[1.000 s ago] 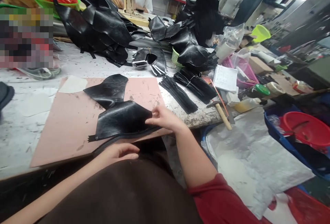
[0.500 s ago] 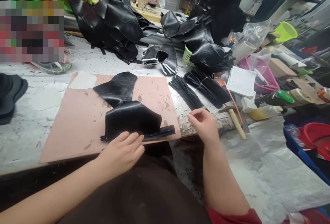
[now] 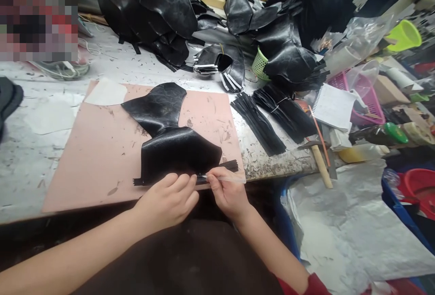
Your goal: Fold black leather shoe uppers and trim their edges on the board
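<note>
A black leather piece (image 3: 180,154) lies on the pink board (image 3: 112,150), with a black zipper strip (image 3: 231,165) along its lower edge. My left hand (image 3: 170,197) rests on that edge, its fingers together and pressing down on the leather and strip. Close to its fingertips, my right hand (image 3: 231,193) pinches a thin whitish tool (image 3: 231,179), whose tip touches the strip. Another leather part (image 3: 163,107) extends above the first piece. At the board's upper left lies a white cut piece (image 3: 107,92).
Black zipper strips (image 3: 261,125) lie right of the board, near a spiral notebook (image 3: 336,104) and a wooden-handled hammer (image 3: 322,168). Stacked black leather pieces (image 3: 146,9) and a green basket (image 3: 260,65) stand behind. A grey sheet (image 3: 343,213) hangs at the right.
My right hand has moved left from beside the board to the leather's lower edge, bringing the thin tool to the strip. My left hand stays on the edge. The view has shifted.
</note>
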Demonstrator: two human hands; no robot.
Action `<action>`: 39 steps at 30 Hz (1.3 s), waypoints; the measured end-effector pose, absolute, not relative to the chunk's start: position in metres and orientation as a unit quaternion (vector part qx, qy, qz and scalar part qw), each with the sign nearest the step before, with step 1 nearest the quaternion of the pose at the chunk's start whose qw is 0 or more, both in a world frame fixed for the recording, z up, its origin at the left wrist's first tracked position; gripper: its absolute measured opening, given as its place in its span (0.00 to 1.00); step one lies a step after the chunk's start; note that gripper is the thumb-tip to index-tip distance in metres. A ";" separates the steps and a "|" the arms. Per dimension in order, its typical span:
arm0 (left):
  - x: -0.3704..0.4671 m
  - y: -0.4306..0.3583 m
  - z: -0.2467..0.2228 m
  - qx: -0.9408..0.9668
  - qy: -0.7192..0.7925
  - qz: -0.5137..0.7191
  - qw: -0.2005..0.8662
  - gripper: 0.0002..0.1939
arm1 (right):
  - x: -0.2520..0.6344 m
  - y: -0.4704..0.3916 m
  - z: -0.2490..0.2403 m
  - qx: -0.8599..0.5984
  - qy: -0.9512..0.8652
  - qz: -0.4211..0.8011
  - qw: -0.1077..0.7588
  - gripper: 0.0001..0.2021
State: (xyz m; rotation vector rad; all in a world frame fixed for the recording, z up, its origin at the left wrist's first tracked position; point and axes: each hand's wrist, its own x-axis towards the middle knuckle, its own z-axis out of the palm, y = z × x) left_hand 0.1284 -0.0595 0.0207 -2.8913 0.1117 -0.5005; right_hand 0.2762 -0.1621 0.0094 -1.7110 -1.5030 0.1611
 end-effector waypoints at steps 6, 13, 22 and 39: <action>0.128 -0.060 0.020 -0.980 0.036 -0.166 0.100 0.13 | 0.273 -0.162 0.010 -0.680 -0.613 0.041 0.401 0.07; 0.128 -0.062 0.017 -0.980 0.025 -0.175 0.095 0.13 | 0.273 -0.162 0.010 -0.681 -0.613 0.044 0.398 0.07; 0.129 -0.061 0.021 -0.981 0.036 -0.158 0.103 0.13 | 0.272 -0.163 0.013 -0.686 -0.614 0.069 0.386 0.07; 0.129 -0.061 0.022 -0.981 0.038 -0.160 0.104 0.14 | 0.272 -0.163 0.015 -0.681 -0.603 0.083 0.407 0.08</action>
